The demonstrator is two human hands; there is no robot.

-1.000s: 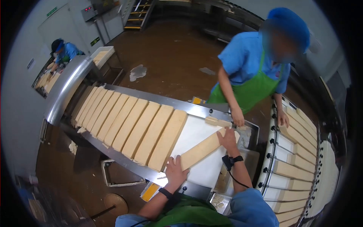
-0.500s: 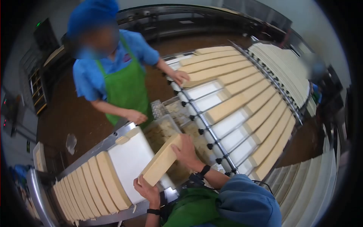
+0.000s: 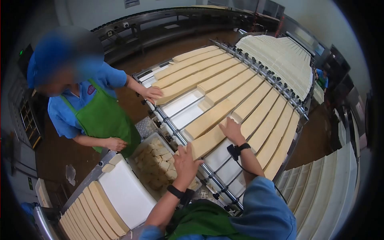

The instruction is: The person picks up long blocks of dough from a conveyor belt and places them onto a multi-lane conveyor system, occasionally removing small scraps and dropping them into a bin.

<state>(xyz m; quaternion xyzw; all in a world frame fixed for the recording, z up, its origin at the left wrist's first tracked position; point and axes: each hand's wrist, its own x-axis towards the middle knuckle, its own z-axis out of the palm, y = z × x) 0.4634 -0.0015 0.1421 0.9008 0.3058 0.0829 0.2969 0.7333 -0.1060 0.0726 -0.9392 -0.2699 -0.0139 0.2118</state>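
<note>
A pale beige dough slab (image 3: 209, 143) lies over the near edge of the wide white conveyor, in one of its lanes. My left hand (image 3: 187, 164) grips the slab's near end, its fingers curled against it above the metal rail. Toward the far end, my right hand (image 3: 232, 131) is closed on the slab's right side. Another dough slab (image 3: 210, 118) lies in the lane just left of it. Long dough strips (image 3: 262, 114) fill other lanes to the right and beyond.
A metal guide rail (image 3: 174, 130) with black knobs crosses the conveyor's near side. A bin of dough scraps (image 3: 158, 160) stands below it. On the lower left, a second conveyor (image 3: 124, 184) carries several cut slabs (image 3: 94, 208). A co-worker's hand (image 3: 152, 94) touches a strip at far left.
Both my hands have carried the dough slab up and right from above the scrap bin to the wide conveyor. The view has shifted, and the bin shows more fully.
</note>
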